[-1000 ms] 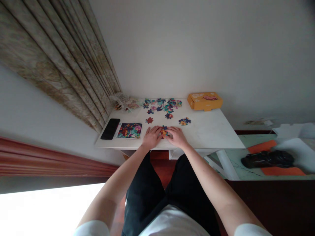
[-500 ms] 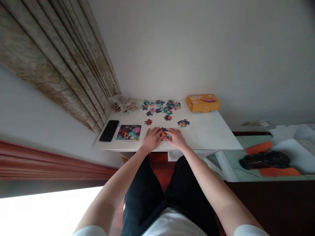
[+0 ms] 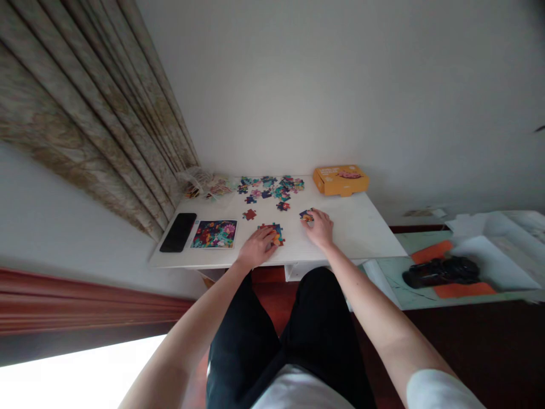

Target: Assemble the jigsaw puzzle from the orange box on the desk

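Note:
A small joined section of jigsaw puzzle lies near the table's front edge, orange and blue in the middle. My left hand rests flat on its left side, fingers stretched over it and hiding part of it. To the right, my right hand has its thumb and fingers around a dark blue and yellow cluster of puzzle pieces, partly covered by the fingers. A dark red puzzle piece lies behind my left hand. The printed reference picture is flat on the table to the left.
Several loose puzzle pieces are spread along the back of the white table. A yellow box stands at the back right. A black phone and a clear plastic bag are on the left.
My right hand has left the joined section and moved right to the blue and yellow pieces. My left hand stays on the section, now more exposed. The view has shifted slightly.

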The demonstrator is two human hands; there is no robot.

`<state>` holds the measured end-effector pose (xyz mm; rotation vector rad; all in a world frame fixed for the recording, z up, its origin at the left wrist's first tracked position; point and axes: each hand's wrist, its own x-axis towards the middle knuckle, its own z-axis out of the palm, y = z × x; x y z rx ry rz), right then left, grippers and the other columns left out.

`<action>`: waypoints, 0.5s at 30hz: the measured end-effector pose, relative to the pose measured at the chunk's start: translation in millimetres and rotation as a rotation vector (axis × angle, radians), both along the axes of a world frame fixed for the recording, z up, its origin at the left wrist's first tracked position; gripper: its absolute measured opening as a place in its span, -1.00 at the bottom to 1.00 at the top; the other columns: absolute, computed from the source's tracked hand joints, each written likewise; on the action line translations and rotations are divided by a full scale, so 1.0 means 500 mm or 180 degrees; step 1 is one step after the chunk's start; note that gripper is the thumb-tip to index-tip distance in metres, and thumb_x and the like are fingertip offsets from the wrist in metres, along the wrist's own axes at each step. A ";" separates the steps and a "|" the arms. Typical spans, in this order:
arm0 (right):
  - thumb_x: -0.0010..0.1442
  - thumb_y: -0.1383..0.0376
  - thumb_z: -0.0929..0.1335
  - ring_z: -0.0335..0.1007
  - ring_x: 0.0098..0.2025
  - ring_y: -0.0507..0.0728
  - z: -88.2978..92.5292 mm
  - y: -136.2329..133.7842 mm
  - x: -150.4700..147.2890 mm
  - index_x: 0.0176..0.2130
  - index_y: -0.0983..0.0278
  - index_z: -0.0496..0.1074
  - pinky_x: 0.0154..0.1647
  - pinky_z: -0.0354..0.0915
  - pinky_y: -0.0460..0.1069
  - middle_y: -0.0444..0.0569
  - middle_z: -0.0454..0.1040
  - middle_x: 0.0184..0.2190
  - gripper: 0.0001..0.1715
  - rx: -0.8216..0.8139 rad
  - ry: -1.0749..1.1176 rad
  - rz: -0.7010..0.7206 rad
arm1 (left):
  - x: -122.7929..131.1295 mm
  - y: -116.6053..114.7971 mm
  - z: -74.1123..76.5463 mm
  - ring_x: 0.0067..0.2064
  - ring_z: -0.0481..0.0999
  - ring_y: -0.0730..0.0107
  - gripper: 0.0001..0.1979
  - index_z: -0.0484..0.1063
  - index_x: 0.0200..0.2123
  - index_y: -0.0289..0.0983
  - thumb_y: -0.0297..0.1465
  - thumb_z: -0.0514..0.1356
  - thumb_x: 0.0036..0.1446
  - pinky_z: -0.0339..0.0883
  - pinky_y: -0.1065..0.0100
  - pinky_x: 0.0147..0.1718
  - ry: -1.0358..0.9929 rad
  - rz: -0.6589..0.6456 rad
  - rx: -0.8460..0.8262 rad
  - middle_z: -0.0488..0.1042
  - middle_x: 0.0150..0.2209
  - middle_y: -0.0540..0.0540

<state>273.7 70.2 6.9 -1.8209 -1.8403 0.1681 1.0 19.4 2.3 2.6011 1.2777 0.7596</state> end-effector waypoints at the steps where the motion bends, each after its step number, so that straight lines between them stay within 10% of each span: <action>1: 0.31 0.13 0.38 0.23 0.34 0.43 0.002 0.014 0.019 0.19 0.18 0.48 0.27 0.24 0.38 0.15 0.37 0.32 -0.51 -0.0173 -0.0134 0.0084 | 0.000 0.000 -0.001 0.31 0.43 0.04 -0.62 0.51 0.18 -0.23 -0.25 0.19 0.38 0.32 -0.02 0.33 0.0001 0.0005 0.0039 0.47 0.26 -0.24; 6: 0.15 0.28 0.44 0.11 0.45 0.38 0.012 0.097 0.087 0.39 0.09 0.29 0.42 0.12 0.33 0.02 0.25 0.43 -0.15 -0.0948 -0.0434 0.0986 | 0.004 -0.006 0.008 0.24 0.50 0.08 -0.68 0.55 0.12 -0.21 -0.30 0.17 0.39 0.39 -0.01 0.28 -0.0105 -0.0013 0.0166 0.55 0.18 -0.20; 15: 0.01 0.36 0.52 0.51 0.19 0.28 0.014 0.180 0.119 0.17 0.09 0.55 0.28 0.36 0.15 -0.04 0.58 0.16 -0.30 -0.1057 -0.0126 0.1570 | 0.009 -0.010 0.017 0.20 0.54 0.10 -0.72 0.57 0.07 -0.19 -0.35 0.20 0.35 0.41 0.00 0.24 -0.0185 0.0011 0.0245 0.57 0.14 -0.19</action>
